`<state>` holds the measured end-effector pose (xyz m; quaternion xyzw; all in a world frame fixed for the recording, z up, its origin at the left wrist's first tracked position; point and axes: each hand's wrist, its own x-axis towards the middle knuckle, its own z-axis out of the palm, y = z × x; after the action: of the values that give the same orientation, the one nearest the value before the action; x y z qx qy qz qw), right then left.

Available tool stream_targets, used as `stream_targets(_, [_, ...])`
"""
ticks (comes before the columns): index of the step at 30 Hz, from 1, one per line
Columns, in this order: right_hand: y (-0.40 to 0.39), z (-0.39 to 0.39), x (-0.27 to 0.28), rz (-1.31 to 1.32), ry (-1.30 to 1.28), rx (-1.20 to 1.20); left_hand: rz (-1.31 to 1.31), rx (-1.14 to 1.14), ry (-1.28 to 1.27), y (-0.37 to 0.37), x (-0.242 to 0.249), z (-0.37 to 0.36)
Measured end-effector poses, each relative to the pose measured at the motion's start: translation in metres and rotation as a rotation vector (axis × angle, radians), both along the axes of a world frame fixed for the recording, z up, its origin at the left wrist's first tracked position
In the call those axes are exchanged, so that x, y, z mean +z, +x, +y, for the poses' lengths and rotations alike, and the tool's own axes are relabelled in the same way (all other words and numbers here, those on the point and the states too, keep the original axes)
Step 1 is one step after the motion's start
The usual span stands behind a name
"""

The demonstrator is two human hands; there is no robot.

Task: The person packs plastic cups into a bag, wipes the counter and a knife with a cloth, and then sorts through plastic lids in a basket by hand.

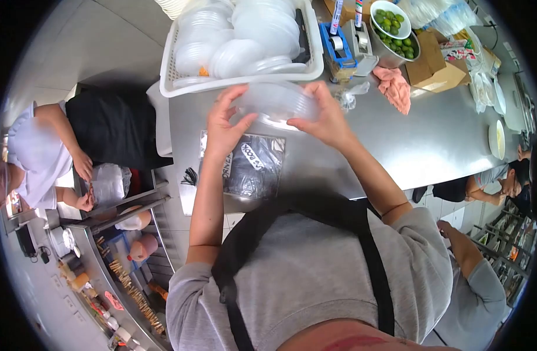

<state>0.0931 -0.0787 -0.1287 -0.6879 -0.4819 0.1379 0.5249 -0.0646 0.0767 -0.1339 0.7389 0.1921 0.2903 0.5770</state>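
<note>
Between my two hands is a stack of translucent plastic lids (277,100), held up over the steel table just in front of the basket and slightly blurred. My left hand (226,120) grips the stack's left side, thumb below and fingers on top. On its other side my right hand (325,114) holds it the same way. More translucent lids (265,29) lie in piles in the white plastic basket (239,86). Below my left wrist a dark book in clear plastic (262,175), with white labels, lies near the table's front edge.
Blue and grey tape dispensers (338,50) with markers, a pot of limes (391,58), a pink cloth (393,89) and a cardboard box (435,67) stand along the table (420,134). A person in white (43,149) works at left with a plastic bag; others are at right.
</note>
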Motion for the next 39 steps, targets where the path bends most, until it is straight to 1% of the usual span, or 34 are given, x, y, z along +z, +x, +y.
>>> stream_targets(1, [-0.002,-0.003,-0.007,0.039,0.01,0.01,0.118,0.03,0.122,0.0,0.0,-0.005])
stream_targets(2, [-0.003,-0.007,-0.011,0.038,0.007,0.006,0.067,0.034,0.137,0.0,-0.008,-0.004])
stream_targets(3, [-0.002,-0.01,-0.012,0.019,0.065,0.054,0.062,0.033,0.139,0.0,-0.008,-0.004])
stream_targets(4, [0.0,-0.011,-0.014,-0.003,0.125,0.104,0.094,-0.007,0.159,-0.001,-0.007,-0.003])
stream_targets(5, [0.002,-0.012,-0.018,-0.009,0.131,0.106,0.126,-0.046,0.18,-0.002,-0.005,-0.002])
stream_targets(7, [0.01,-0.013,-0.023,0.147,0.202,0.167,0.131,-0.07,0.198,-0.002,-0.005,-0.001])
stream_targets(8, [0.016,-0.014,-0.023,0.139,0.209,0.171,0.143,-0.099,0.211,-0.003,-0.004,0.0])
stream_targets(10, [0.03,-0.014,-0.018,0.121,0.157,0.082,0.159,-0.095,0.22,-0.005,0.001,0.0])
stream_targets(11, [0.038,-0.013,-0.013,0.111,0.167,0.085,0.18,-0.095,0.222,-0.007,0.003,0.001])
stream_targets(13, [0.055,-0.009,0.009,0.45,0.353,0.077,0.192,-0.105,0.247,-0.011,-0.003,0.006])
stream_targets(14, [0.064,-0.004,0.02,0.439,0.362,0.082,0.216,-0.118,0.259,-0.014,-0.006,0.007])
stream_targets(15, [0.074,0.003,0.031,0.408,0.467,0.028,0.207,-0.115,0.269,-0.014,-0.007,0.007])
stream_targets(16, [0.084,0.011,0.041,0.377,0.571,-0.026,0.188,-0.111,0.219,-0.014,-0.007,0.006])
stream_targets(17, [0.096,0.022,0.053,0.369,0.579,-0.021,0.17,-0.109,0.168,-0.015,-0.006,0.005])
stream_targets(19, [0.122,0.048,0.071,0.06,0.649,-0.206,0.193,-0.115,0.184,-0.016,-0.004,0.004])
stream_targets(20, [0.14,0.067,0.072,0.055,0.658,-0.202,0.175,-0.144,0.177,-0.016,-0.006,0.004])
stream_targets(22, [0.173,0.105,0.071,-0.254,0.59,-0.331,0.151,-0.167,0.177,-0.015,-0.007,0.005])
stream_targets(23, [0.175,0.116,0.075,-0.257,0.601,-0.328,0.147,-0.162,0.186,-0.015,-0.005,0.004])
stream_targets(25, [0.174,0.14,0.082,-0.431,0.304,-0.379,0.165,-0.151,0.165,-0.017,-0.002,0.003])
stream_targets(26, [0.182,0.154,0.079,-0.432,0.313,-0.373,0.162,-0.143,0.172,-0.018,-0.001,0.004])
stream_targets(28, [0.204,0.188,0.057,-0.101,0.352,-0.106,0.147,-0.18,0.136,-0.021,0.0,0.005])
stream_targets(29, [0.21,0.197,0.054,-0.1,0.355,-0.093,0.14,-0.196,0.115,-0.023,0.001,0.006])
stream_targets(30, [0.214,0.203,0.051,-0.108,0.219,-0.052,0.141,-0.183,0.114,-0.025,0.001,0.008])
stream_targets(31, [0.217,0.208,0.047,-0.116,0.082,-0.011,0.119,-0.177,0.048,-0.027,0.0,0.009])
stream_targets(32, [0.218,0.213,0.039,-0.113,0.078,0.002,0.098,-0.17,-0.02,-0.03,0.0,0.009])
stream_targets(34, [0.212,0.219,0.031,-0.534,-0.196,0.124,0.062,-0.14,-0.082,-0.035,0.002,0.011])
stream_targets(35, [0.211,0.223,0.029,-0.532,-0.199,0.135,0.022,-0.123,-0.136,-0.036,0.005,0.014])
stream_targets(36, [0.204,0.222,0.037,-0.566,-0.332,0.116,0.024,-0.114,-0.141,-0.037,0.009,0.017])
stream_targets(37, [0.196,0.221,0.048,-0.599,-0.466,0.096,-0.035,-0.094,-0.172,-0.039,0.015,0.02])
stream_targets(38, [0.19,0.222,0.062,-0.706,-0.57,-0.008,-0.095,-0.074,-0.204,-0.041,0.023,0.024])
stream_targets(39, [0.18,0.218,0.075,-0.706,-0.573,0.001,-0.13,-0.053,-0.118,-0.041,0.033,0.031])
